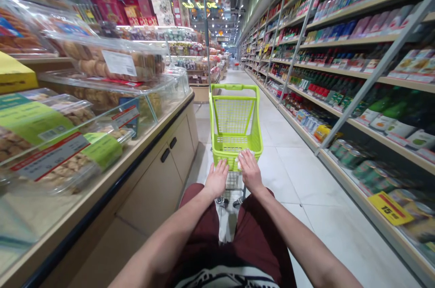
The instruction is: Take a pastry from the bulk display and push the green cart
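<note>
A lime-green shopping cart with a gridded basket stands in the aisle straight ahead. My left hand lies against the near end of the basket, fingers stretched out and holding nothing. To its right, my right hand presses a crumpled white tissue or cloth against the basket's near right edge. Its fingers are bent over the white material. The cart's wheels show below, between my knees.
At the left runs a wooden display counter with packaged baked goods on top. Tall shelves of bottles, cans and packets line the right side. A tiled floor stretches ahead between them.
</note>
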Available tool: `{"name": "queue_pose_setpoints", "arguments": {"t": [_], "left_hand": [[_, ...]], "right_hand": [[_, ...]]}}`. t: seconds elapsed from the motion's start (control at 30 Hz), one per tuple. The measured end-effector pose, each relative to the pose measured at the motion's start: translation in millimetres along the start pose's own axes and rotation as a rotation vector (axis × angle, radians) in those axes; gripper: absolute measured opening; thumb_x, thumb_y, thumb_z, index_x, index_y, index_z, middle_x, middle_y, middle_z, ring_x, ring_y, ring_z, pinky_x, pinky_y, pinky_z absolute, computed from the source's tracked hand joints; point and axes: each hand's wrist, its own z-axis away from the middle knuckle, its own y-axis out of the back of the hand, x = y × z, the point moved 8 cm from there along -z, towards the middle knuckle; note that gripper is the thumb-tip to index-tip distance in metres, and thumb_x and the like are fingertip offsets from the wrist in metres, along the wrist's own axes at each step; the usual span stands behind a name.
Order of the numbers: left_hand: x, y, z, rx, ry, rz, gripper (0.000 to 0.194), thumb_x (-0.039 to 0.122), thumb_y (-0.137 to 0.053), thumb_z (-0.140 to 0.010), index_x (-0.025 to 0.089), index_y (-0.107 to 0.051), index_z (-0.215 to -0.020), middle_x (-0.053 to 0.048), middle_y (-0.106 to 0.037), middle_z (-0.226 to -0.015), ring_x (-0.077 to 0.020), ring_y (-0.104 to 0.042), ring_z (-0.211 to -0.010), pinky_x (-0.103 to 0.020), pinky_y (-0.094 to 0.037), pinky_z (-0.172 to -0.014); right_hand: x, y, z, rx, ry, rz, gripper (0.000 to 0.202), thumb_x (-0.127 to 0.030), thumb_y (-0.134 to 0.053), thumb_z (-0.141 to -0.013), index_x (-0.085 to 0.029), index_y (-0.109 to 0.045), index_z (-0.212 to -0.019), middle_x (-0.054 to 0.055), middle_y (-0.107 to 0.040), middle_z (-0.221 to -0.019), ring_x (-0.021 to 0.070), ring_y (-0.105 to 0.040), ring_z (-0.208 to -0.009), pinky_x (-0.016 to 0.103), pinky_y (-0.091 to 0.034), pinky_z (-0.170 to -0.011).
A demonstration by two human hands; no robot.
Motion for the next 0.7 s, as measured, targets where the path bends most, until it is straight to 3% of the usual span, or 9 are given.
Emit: {"name": "queue_pose_setpoints", "arguments": {"t": [0.1,0.23,0.33,0.5,0.57,0.7], "left_hand": [[-5.5,0.0,4.2,0.004,0.016,0.006,0.056,0.013,-0.032,-0.074,0.011,-0.025,-0.130,-0.009,-0.017,-0.142,-0.0217,-0.010,-0.130,-0.045,-0.009,-0.105],[-9.6,-2.9,8.5,0.003,0.015,0.005,0.058,0.014,-0.033,-0.073,0.013,-0.024,-0.130,-0.008,-0.015,-0.142,-0.0199,-0.007,-0.131,-0.044,-0.007,-0.105],[-18.6,-5.0,7.4,0.006,0.047,0.010,0.060,0.013,-0.035,-0.072,0.014,-0.024,-0.130,-0.007,-0.016,-0.142,-0.0194,-0.007,-0.131,-0.044,-0.007,-0.105],[-38.9,-3.8,7.0,0.055,0.147,0.003,0.062,0.016,-0.036,-0.070,0.011,-0.021,-0.130,-0.010,-0.017,-0.142,-0.0225,-0.009,-0.130,-0.046,-0.008,-0.104],[-44.2,-5.3,10.0,0.053,0.164,-0.010,0.061,0.016,-0.036,-0.071,0.010,-0.022,-0.130,-0.011,-0.017,-0.141,-0.0224,-0.009,-0.130,-0.046,-0.008,-0.104],[-50.9,-10.2,16.6,0.029,0.156,-0.024,0.060,0.016,-0.035,-0.072,0.011,-0.021,-0.130,-0.010,-0.016,-0.142,-0.0216,-0.008,-0.130,-0.046,-0.009,-0.104]], "right_hand": [[-8.7,-20.8,-0.6,-0.081,0.040,0.031,0.041,-0.009,-0.033,-0.083,-0.014,-0.042,-0.122,0.010,-0.039,-0.130,0.0225,-0.019,-0.127,0.047,-0.029,-0.100],[-19.3,-57.6,35.0,-0.260,0.118,0.031,0.036,-0.007,-0.038,-0.082,-0.012,-0.049,-0.115,0.014,-0.049,-0.121,0.0236,-0.028,-0.124,0.047,-0.037,-0.094],[-29.1,-52.2,31.8,-0.260,0.150,0.024,0.036,-0.007,-0.035,-0.083,-0.012,-0.049,-0.116,0.013,-0.048,-0.123,0.0233,-0.027,-0.124,0.047,-0.036,-0.096],[-45.3,-31.2,-21.6,-0.141,0.172,0.046,0.038,-0.012,-0.034,-0.085,-0.013,-0.041,-0.123,0.009,-0.037,-0.132,0.0224,-0.015,-0.128,0.046,-0.026,-0.102],[-48.3,-40.0,-24.6,-0.145,0.189,0.052,0.037,-0.013,-0.033,-0.086,-0.013,-0.043,-0.122,0.010,-0.038,-0.131,0.0225,-0.017,-0.127,0.046,-0.029,-0.101],[-50.2,-74.8,7.1,-0.317,0.230,0.045,0.033,-0.012,-0.034,-0.086,-0.013,-0.049,-0.115,0.011,-0.047,-0.124,0.0237,-0.029,-0.123,0.046,-0.037,-0.095]]}}
